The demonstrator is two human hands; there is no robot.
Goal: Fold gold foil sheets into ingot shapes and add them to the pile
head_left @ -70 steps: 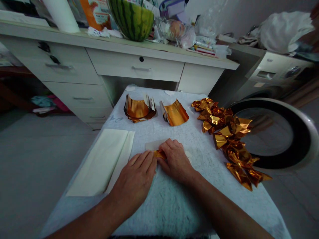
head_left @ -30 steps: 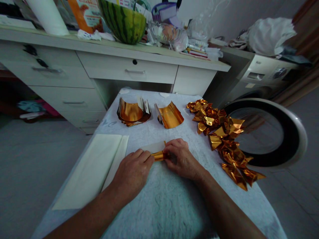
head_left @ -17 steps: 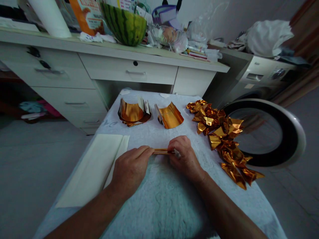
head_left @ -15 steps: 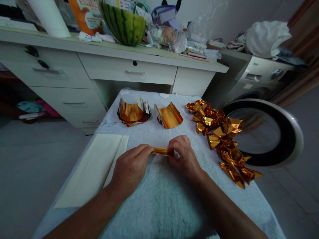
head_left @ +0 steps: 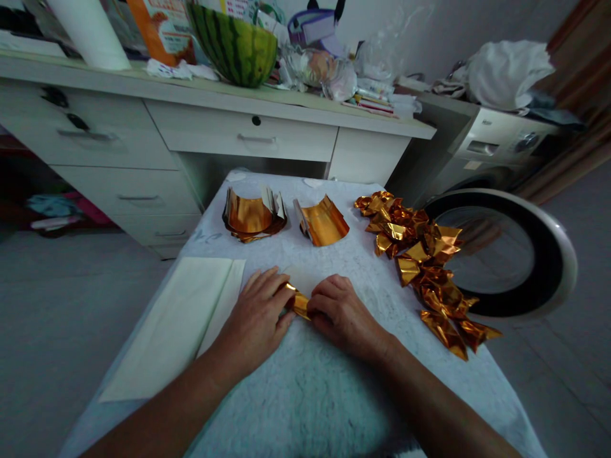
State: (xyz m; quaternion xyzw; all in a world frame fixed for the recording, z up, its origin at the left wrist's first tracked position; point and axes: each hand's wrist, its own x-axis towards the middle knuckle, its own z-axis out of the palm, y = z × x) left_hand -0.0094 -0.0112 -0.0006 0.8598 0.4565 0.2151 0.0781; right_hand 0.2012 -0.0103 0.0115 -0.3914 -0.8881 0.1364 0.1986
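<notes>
A small folded piece of gold foil (head_left: pixel 300 304) lies between my two hands above the middle of the table. My left hand (head_left: pixel 258 312) grips its left end between thumb and fingers. The right end is pinched by my right hand (head_left: pixel 341 312), its fingers curled together. Beyond them rest a stack of curved gold foil sheets (head_left: pixel 249 215) and a smaller curved foil stack (head_left: pixel 325 221). Folded gold foil pieces (head_left: pixel 422 254) form a long pile on the right. White paper (head_left: pixel 176 318) lies flat to the left of my left hand.
The table (head_left: pixel 305 407) has a pale patterned cloth. Behind it stands a white desk (head_left: pixel 286 140) with half a watermelon (head_left: pixel 233 48), an orange bag (head_left: pixel 162 32) and plastic bags on top. The open round door (head_left: pixel 554 254) of a washing machine (head_left: pixel 496 137) adjoins the table's right side.
The foil between my hands has turned, its right end now lower and nearer me. My left hand's fingers have spread over its left end, and my right hand has shifted slightly left.
</notes>
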